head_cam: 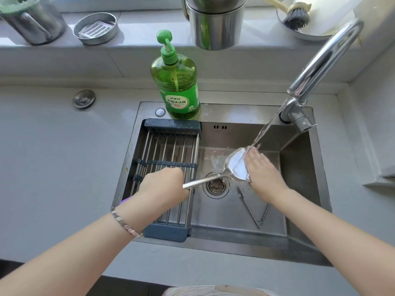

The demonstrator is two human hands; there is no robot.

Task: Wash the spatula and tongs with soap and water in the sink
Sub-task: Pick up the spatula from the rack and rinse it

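Rack (166, 154) under L hand (162, 184) gripping spatula (239, 165); tongs (249, 207) on sink (297, 167) floor.

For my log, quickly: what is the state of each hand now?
Left hand: closed, holding the spatula by its handle.
Right hand: open, straight fingers pressing on the spatula blade under the water stream.

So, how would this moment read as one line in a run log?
step: rinsing spatula | left hand: grips handle | right hand: flat on blade under running faucet | tongs: on sink floor, untouched
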